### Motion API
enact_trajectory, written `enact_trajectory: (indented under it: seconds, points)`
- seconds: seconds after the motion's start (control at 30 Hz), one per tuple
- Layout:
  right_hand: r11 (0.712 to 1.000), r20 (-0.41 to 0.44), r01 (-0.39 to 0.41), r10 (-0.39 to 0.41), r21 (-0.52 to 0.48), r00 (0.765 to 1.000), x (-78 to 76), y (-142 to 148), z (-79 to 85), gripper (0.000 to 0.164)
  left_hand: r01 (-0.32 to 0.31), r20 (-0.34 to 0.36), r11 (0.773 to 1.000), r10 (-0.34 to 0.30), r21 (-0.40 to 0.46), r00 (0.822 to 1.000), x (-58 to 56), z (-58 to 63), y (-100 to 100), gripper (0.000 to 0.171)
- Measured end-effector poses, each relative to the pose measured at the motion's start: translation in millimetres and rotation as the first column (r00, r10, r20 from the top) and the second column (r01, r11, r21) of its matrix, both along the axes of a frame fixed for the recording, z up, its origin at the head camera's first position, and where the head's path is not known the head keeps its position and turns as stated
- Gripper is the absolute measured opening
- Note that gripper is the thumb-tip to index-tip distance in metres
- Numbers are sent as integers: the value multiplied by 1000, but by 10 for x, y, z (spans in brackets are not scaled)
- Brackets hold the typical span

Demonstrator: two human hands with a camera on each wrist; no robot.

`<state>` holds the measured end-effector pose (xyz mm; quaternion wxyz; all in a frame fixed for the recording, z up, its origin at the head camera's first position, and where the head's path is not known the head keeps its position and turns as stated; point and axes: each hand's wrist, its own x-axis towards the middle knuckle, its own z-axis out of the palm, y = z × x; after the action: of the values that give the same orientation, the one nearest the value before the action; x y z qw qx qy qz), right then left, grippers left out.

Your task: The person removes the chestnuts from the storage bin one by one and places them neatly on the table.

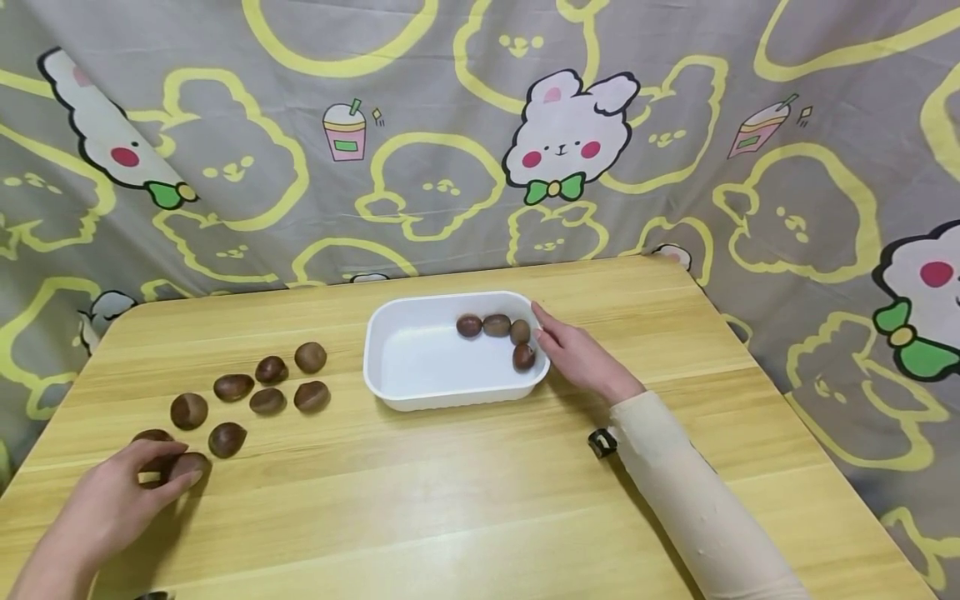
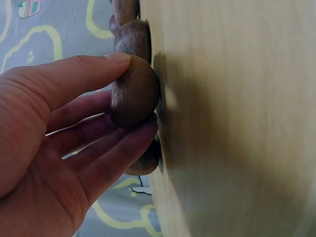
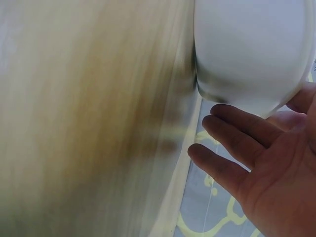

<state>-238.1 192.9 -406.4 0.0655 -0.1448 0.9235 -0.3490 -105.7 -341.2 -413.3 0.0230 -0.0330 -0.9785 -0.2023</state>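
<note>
At the left of the table, in the head view, my left hand (image 1: 112, 504) pinches a brown chestnut (image 1: 187, 468) between thumb and fingers. The left wrist view shows the thumb on the upper side of this chestnut (image 2: 134, 94) and the fingertips beneath it, close over the wood. Another chestnut (image 1: 152, 436) lies partly hidden behind those fingers. My right hand (image 1: 577, 358) rests against the right end of a white plastic tray (image 1: 442, 396). Its fingers (image 3: 232, 136) are straight and spread beside the tray's outer wall (image 3: 252, 54). Several chestnuts (image 1: 497, 325) sit in the tray's right part.
Several loose chestnuts (image 1: 267, 402) are scattered on the wooden table (image 1: 450, 492) between my left hand and the tray. A dark object (image 1: 155, 596) shows at the bottom edge. A black clip (image 1: 602, 442) is by the right sleeve. Patterned cloth (image 1: 442, 108) hangs behind the table.
</note>
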Motion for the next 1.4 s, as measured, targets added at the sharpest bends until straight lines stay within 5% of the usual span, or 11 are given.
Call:
enact_trajectory:
  seconds: [0.53, 0.87, 1.17, 1.4]
  points:
    - [1000, 8, 11, -11, 7, 1000, 16, -4, -6, 50, -13, -16, 999, 14, 38, 1000, 44, 38, 27, 48]
    - [1000, 4, 9, -9, 1, 1000, 18, -9, 10, 49, -61, -187, 984, 93, 169, 978, -145, 418, 440, 32]
    - [1000, 5, 15, -15, 7, 1000, 22, 1, -17, 49, 140, -190, 896, -63, 422, 980, -530, 594, 1271, 33]
    - [1000, -27, -4, 4, 20, 1000, 15, -2, -2, 50, 388, -268, 791, -291, 473, 918, -837, 496, 1956, 33]
